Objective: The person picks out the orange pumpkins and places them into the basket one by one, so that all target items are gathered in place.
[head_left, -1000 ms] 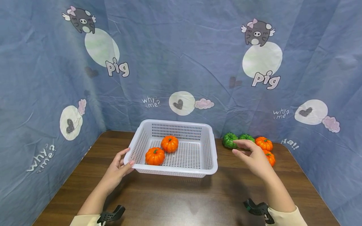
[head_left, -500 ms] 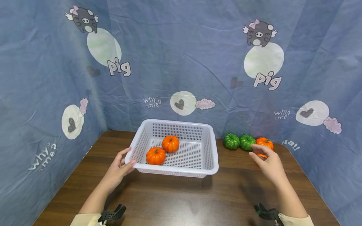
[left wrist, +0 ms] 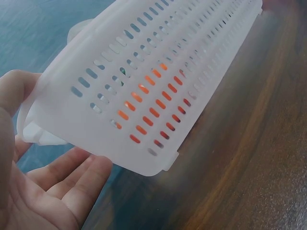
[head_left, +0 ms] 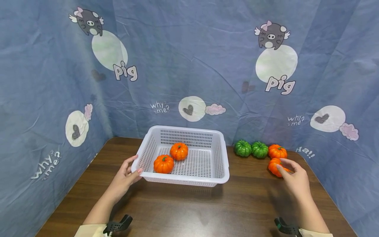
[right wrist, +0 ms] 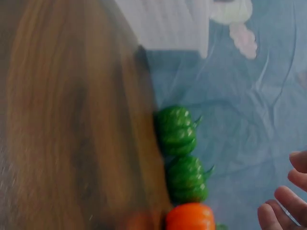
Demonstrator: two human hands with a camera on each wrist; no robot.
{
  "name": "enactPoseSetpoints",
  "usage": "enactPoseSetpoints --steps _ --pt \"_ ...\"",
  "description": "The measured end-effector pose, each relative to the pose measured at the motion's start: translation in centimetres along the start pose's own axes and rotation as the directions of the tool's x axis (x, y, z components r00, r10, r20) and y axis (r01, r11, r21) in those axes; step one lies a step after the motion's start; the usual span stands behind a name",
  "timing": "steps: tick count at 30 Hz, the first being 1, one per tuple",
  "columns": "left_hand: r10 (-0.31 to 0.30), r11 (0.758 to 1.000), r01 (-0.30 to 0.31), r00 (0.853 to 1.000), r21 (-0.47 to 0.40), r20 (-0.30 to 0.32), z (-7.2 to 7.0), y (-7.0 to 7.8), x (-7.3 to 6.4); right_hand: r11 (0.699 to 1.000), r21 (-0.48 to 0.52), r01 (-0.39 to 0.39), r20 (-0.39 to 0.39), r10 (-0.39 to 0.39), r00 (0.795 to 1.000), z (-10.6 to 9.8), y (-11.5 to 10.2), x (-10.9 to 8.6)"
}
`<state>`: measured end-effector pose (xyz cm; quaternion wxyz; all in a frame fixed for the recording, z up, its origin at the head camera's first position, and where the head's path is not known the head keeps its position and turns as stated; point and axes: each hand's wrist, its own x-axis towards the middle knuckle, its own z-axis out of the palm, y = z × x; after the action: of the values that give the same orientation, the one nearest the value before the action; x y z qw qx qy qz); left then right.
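My left hand point(head_left: 125, 177) grips the left front corner of a white plastic basket point(head_left: 183, 179), thumb over the rim and fingers beneath, as the left wrist view shows. Two small orange pumpkins point(head_left: 164, 164) sit in the basket, seen through the slots of its wall point(left wrist: 192, 52) in that view. On the right, my right hand point(head_left: 297, 179) hangs over the nearer orange pumpkin point(head_left: 274, 167) with thumb and fingers spread apart, overlapping part of it in the head view. The right wrist view has the fingers point(right wrist: 290, 203) at its right edge, holding nothing.
Behind the nearer pumpkin lies another orange pumpkin point(head_left: 277, 151), beside two green pumpkins point(head_left: 242, 148) in a row along the table's back edge. Blue printed cloth point(head_left: 189, 65) hangs behind and at both sides of the brown wooden table point(head_left: 183, 210).
My right hand has moved right and toward me, from over the green pumpkins to the nearer orange one, uncovering the green ones. My left hand and the basket stay put.
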<state>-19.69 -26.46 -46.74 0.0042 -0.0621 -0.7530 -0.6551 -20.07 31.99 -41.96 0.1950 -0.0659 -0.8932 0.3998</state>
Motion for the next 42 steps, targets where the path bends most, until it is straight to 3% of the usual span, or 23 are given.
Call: enactPoseSetpoints --steps 7,17,26,35,42 --pt "-0.002 1.000 0.002 1.000 0.004 -0.005 0.0 -0.2 0.1 0.995 -0.003 -0.104 -0.051 0.103 0.993 0.1 2.2 0.3" --pt "0.001 1.000 -0.001 1.000 0.001 -0.008 0.1 0.0 -0.1 0.988 -0.016 -0.156 -0.116 0.153 0.981 0.6 4.8 0.9" --pt "0.000 1.000 0.000 1.000 0.009 -0.002 0.0 -0.2 0.1 0.975 -0.014 -0.220 -0.044 0.219 0.975 0.8 6.2 1.6" --pt "0.000 1.000 0.000 1.000 -0.008 -0.008 0.0 0.0 0.0 0.972 0.009 -0.235 0.026 0.235 0.972 1.2 7.0 2.2" --pt "0.000 1.000 0.000 1.000 -0.017 -0.006 0.1 0.1 -0.1 0.956 0.064 -0.286 0.081 0.281 0.956 1.4 7.2 2.4"
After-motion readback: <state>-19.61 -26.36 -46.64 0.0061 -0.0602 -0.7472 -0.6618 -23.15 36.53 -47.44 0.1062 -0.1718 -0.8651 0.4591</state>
